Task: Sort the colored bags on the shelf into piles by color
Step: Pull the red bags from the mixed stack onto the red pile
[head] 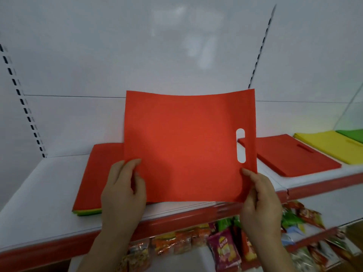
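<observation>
Holding the red bag up over the shelf, left hand and right hand pinch its near corners, and the red pile lies far right, nearer the right hand

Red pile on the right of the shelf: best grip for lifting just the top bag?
Probably the near-left corner of the red pile, coming from the shelf front. The bags lie flat, so only edges give a pinch; that corner is bare, while the yellow pile crowds the right side. The handle slot faces up but looks too slim. Both hands, left hand and right hand, hold the raised red bag.
</observation>
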A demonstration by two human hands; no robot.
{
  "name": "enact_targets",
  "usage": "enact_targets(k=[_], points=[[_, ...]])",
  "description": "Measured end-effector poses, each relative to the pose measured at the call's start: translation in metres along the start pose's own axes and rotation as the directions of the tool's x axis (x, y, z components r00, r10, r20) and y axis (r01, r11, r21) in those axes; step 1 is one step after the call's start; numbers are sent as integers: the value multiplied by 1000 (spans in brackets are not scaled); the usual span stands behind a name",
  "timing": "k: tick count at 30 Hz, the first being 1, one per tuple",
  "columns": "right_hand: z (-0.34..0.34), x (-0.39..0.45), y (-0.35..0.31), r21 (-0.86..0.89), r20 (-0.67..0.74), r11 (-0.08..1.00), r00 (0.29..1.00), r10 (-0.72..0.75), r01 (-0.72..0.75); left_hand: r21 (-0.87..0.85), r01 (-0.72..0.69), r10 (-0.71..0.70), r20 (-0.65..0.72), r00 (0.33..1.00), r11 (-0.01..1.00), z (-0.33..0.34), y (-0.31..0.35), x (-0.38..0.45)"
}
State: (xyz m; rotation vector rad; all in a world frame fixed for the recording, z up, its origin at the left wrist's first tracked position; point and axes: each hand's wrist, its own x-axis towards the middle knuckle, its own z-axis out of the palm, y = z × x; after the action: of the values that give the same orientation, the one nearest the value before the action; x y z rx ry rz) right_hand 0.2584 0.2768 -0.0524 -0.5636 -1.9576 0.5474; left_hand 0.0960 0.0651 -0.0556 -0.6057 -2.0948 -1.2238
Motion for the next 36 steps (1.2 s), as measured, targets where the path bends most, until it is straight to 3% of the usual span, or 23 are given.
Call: enact_targets(k=[11,20,25,30,36], points=[[-83,10,82,-62,-91,996,994,61,-67,-104,-129,138,83,987,986,76,90,-31],[-180,49,191,-47,-89,985,983,160,-165,-144,-145,163,120,979,979,167,209,-74],[-224,82,260,-53,-96,991,988,118,-123,-132,-118,139,168,976,984,224,268,-96],[-231,119,308,-42,-132,996,989,73,-79,-74,-73,87,203,975,995,261,293,-101],[-205,168,341,-49,-67,997,997,48,-51,34,-25,17,232,973,999,297,296,-83]])
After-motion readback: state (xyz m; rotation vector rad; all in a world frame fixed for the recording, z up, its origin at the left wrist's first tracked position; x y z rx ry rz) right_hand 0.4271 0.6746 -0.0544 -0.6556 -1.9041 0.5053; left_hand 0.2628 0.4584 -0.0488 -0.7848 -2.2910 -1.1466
